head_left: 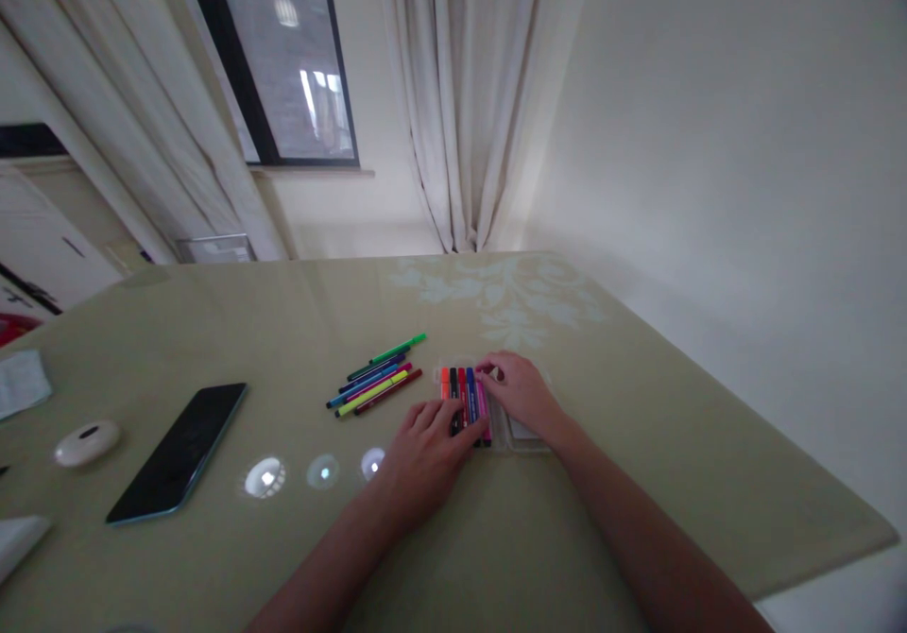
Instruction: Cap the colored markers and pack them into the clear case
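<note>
A clear plastic case [500, 433] lies open on the table, with several markers side by side in its left part, among them an orange one [445, 383], a red one and a blue one. At the row's right edge is a pink-purple marker [485, 408]. My right hand [521, 389] has its thumb and fingertips pinched at the upper end of that marker. My left hand [431, 444] rests over the lower ends of the row, thumb and fingers apart, touching the markers. Left of the case lies a loose pile of several markers, a yellow one [372, 394] and a green one [398, 348] among them.
A black phone [177, 453] lies on the table [283, 331] at the left, beside a white oval object [87, 443] and a whitish cloth or tissue [23, 384]. Walls and curtains stand behind the table, and a wall runs along its right side.
</note>
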`<state>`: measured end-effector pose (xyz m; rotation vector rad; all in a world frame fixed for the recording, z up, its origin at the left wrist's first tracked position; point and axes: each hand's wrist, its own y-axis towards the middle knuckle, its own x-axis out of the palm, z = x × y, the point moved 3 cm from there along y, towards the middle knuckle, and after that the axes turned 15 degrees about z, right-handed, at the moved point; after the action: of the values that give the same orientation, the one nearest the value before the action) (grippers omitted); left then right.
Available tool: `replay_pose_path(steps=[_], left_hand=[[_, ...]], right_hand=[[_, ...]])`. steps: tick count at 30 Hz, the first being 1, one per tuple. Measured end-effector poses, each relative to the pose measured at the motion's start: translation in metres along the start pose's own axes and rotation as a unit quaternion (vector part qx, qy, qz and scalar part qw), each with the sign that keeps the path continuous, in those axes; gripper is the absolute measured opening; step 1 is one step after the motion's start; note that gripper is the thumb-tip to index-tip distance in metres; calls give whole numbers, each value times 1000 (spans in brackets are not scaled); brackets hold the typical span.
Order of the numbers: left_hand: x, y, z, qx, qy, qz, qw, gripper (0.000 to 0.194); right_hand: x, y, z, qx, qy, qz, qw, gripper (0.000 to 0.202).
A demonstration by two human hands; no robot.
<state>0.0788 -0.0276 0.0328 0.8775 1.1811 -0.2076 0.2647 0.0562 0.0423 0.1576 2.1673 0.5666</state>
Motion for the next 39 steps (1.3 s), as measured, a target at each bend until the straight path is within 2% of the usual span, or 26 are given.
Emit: replay_pose_path(steps=[8,14,16,19,21,24,33,36,39], left_hand=[[2,-1,1,10,18,-12,1000,51],[-3,3,-8,5,-19,9,1000,41],[-7,3,-20,-29,-2,24,999,31],[-17,1,-48,-131,104,42,985,23],[-23,-2,-64,-188,173,33,966,23],[-27,-4,-75,-229,193,10,954,19],[-19,-5,-74,-249,107,18,962,11],[-21,-2,-71,-266,43,82,960,9],[-21,1,-58,-262,-93,151,949,10]], right_hand=[[0,-1,-4,1,-20,-21,1000,9],[-2,-2,-5,1,-35,-16,999,11],[-3,-1,-5,2,-38,-9,999,13],[-4,-1,-6,4,-38,-3,999,15],[-5,-1,-7,3,-35,-1,999,15],[-4,-1,-7,2,-29,16,999,14],[-9,0,-5,10,65,94,993,20],[-9,-1,-12,34,135,75,987,21],[-4,-4,-21,69,246,24,967,27]])
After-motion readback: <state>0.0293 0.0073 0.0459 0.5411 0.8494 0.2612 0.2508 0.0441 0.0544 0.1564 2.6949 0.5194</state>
